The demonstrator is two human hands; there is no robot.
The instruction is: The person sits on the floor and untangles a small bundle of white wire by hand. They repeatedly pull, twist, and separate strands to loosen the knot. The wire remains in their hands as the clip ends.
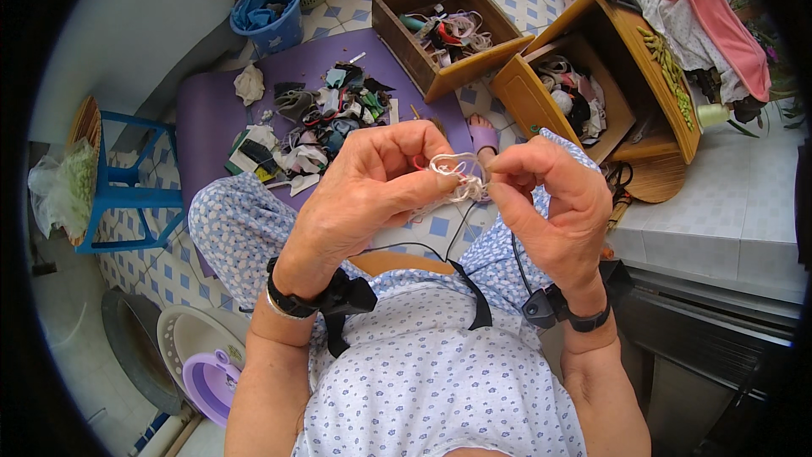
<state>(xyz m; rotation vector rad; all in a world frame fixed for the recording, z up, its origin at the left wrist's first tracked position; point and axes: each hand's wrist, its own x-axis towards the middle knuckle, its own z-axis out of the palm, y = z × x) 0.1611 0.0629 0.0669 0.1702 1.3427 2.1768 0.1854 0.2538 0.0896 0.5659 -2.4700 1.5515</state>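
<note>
Between my two hands, above my lap, is a tangled bundle of white string (469,186) with a bit of red strand in it. My left hand (374,184) pinches the bundle between thumb and forefinger, and loops stick up past the fingertips. From the other side my right hand (550,203) pinches the bundle's right end with thumb and forefinger. Some pale strands hang below my left fingers. Beyond my hands, a pile of fabric scraps (339,105) lies on a purple mat (209,101).
A pulled-out wooden drawer (387,19) holds tangled cords. A second drawer (533,98) with cloth and straps juts from a wooden cabinet (675,133). At left are a blue stool (136,198) and, farther back, a blue bucket (269,28). Basins (190,324) stand lower left.
</note>
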